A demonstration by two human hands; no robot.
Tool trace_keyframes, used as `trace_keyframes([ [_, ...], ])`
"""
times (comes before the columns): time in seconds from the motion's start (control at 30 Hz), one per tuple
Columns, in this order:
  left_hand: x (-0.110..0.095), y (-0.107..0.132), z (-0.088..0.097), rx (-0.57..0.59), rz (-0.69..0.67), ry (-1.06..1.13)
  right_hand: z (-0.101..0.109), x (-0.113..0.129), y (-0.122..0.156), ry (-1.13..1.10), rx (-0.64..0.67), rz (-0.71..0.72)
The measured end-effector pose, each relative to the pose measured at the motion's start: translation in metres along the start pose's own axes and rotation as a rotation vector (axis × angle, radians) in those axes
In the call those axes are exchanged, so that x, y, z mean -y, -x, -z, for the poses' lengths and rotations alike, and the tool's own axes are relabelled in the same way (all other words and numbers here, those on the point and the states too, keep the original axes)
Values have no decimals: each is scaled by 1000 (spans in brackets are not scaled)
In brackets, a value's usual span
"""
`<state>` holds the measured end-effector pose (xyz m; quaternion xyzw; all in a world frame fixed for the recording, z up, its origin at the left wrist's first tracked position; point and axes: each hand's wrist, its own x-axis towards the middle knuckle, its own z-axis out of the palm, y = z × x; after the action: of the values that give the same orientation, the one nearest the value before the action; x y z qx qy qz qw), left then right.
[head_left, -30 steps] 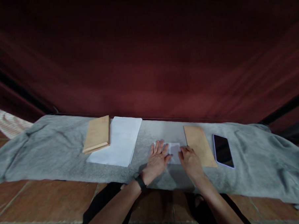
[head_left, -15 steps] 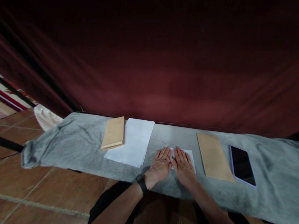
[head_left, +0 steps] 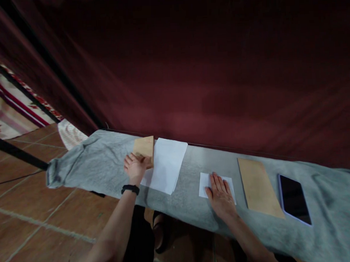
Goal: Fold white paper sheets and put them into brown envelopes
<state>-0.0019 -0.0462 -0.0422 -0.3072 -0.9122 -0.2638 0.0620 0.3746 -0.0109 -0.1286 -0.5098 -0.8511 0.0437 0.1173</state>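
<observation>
Fingers (head_left: 218,183) of right hand (head_left: 222,198) spread flat and released, palm down on small folded white paper (head_left: 203,180), seemingly pinning it against grey cloth (head_left: 101,169) so crease lies tight. Left hand (head_left: 135,166), black wristband (head_left: 130,189), stretched out to near end of brown envelope stack (head_left: 145,146); fingers curled against it, grip or mere touch not discernible. Stack overlaps loose white sheets (head_left: 168,162). Single brown envelope (head_left: 260,187) just right of folded paper, smartphone (head_left: 294,198) beside it, screen up.
</observation>
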Motion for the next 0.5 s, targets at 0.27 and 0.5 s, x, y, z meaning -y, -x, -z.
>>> trace_keyframes([
  [0.27, 26, 3, -1, 95, 18, -184, 1, 1, -1, 1, -7, -1],
  [0.5, 14, 5, 24, 0, 154, 208, 4, 2, -2, -17, 17, 2],
])
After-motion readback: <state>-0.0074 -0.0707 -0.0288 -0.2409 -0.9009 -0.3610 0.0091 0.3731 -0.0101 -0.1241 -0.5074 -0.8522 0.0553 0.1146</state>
